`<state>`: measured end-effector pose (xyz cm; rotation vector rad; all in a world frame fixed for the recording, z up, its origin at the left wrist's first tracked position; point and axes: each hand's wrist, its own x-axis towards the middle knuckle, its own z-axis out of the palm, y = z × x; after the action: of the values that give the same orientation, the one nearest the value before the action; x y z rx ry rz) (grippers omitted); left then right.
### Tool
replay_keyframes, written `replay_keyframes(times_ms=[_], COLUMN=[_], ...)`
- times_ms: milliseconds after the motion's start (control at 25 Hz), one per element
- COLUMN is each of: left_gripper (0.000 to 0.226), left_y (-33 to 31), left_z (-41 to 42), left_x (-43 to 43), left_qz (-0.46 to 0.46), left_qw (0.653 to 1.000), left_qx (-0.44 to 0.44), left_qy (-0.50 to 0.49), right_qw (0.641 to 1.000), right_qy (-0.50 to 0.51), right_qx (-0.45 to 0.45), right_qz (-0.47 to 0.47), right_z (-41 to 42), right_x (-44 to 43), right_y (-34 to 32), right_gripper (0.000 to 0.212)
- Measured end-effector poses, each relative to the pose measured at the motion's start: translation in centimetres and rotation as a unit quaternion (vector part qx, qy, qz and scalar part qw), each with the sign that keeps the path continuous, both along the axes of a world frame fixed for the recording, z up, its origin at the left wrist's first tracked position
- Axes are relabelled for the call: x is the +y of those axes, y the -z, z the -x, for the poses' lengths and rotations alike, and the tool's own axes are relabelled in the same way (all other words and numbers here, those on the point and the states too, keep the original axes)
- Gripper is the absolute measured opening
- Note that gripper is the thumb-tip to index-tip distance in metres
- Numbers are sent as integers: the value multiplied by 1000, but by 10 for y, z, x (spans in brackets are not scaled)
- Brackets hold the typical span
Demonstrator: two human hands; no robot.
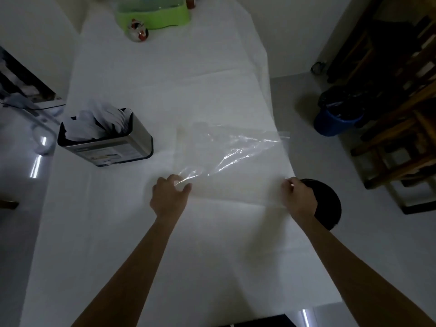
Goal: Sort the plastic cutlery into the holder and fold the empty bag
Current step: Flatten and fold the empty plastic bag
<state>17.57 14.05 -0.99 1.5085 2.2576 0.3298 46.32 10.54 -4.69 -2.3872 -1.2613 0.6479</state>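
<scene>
Pinching the near corners of the empty clear plastic bag (226,149) with left hand (168,197) and right hand (298,197) at centre frame, not yet folded; farther up-left, sorting seemingly done, with white cutlery (94,121) standing in the metal holder (122,147).

We see the bag (231,156) spread on the table (165,90), the holder (106,140) to its left with cutlery (94,123) in it. Our left hand (169,194) and right hand (298,197) pinch its near corners.
</scene>
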Motion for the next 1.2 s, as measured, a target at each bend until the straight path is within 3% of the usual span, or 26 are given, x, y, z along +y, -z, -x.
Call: replay_keyframes(times_ms=[80,160,280,400,480,600,720,800,880,960,1000,1080,1200], left_gripper=[47,58,73,70,73,54,29,23,19,14,15,21,25], left_y=[12,23,35,38,29,23,19,23,22,20,18,26,31], left_z=[-1,-5,-21,-44,-65,-96,-106,-103,-97,-93,-91,-86,-81], left_x=[-3,-6,-6,-8,-7,-13,-13,-11,-7,-6,-6,-7,-9], left_qz=[1,-6,-50,-93,-95,-49,-33,-28,-33,-21,-26,-24,-22], left_qw=[999,984,886,826,799,800,848,877,881,898,909,916,908], left_qx=[-37,-145,-349,-398,-418,-465,-422,-380,-379,-350,-331,-319,-331], left_qy=[-28,-103,-301,-388,-423,-376,-319,-293,-281,-264,-253,-242,-256], right_qw=[999,999,999,998,990,948,902,892,933,982,990,993,977], right_qy=[1,5,32,42,71,156,183,170,149,146,130,24,-179], right_qx=[-24,-29,4,43,117,274,388,415,323,123,37,-37,-104], right_qz=[21,23,8,15,25,31,40,51,48,6,-41,-109,42], right_z=[2,1,-1,-1,8,34,69,79,71,49,38,22,21], right_x=[2,4,7,6,3,-2,-12,-20,-20,-6,9,51,117], right_y=[0,4,5,-1,-7,-12,-17,-20,-27,-35,-39,-39,-26], right_gripper=[34,33,32,29,27,24,23,25,31,36,36,40,78])
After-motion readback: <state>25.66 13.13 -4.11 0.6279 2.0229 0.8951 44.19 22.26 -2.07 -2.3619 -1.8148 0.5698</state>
